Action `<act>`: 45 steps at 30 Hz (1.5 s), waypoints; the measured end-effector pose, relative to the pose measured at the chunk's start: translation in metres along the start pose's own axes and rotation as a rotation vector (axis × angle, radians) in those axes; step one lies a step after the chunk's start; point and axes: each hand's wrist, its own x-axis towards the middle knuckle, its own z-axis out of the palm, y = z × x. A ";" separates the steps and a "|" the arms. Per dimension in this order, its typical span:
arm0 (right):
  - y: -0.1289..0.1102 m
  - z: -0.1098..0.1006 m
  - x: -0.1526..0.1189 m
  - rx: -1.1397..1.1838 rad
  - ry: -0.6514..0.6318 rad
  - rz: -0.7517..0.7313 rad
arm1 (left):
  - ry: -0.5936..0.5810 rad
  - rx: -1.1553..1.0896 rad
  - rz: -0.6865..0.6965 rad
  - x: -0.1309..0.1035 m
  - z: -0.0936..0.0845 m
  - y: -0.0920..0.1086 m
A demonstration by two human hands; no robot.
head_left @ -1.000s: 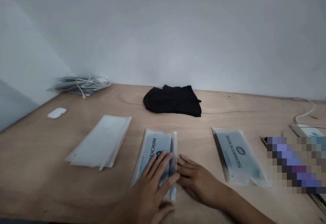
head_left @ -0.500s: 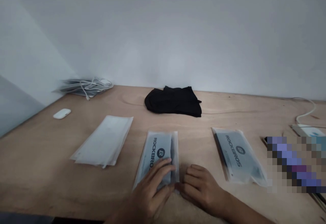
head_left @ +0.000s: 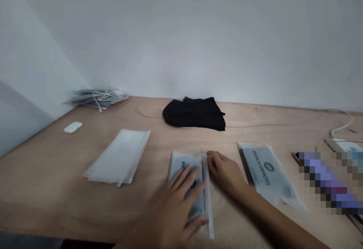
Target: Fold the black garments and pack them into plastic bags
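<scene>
Our left hand [head_left: 181, 200], blurred, lay spread flat over the center ROCKBROS pouch [head_left: 207, 203], hiding most lettering; our right hand [head_left: 225, 167] was half-curled at its far right corner, grip unclear, and pixelation masked an item [head_left: 329, 183] far right.

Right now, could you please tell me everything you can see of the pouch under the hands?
The pouch is frosted, translucent and looks like soft plastic. Through it show a blue-grey panel, dark lettering largely covered, and a darker band near a pale strip along its right edge. It lies flat on the wooden table, the left hand spread over it. The right hand is at its far right corner. Whether it is sealed, I cannot tell.
</scene>
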 end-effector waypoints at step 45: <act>0.109 -0.012 -0.059 -0.374 -0.034 0.459 | 0.192 0.229 -0.304 -0.001 0.032 -0.069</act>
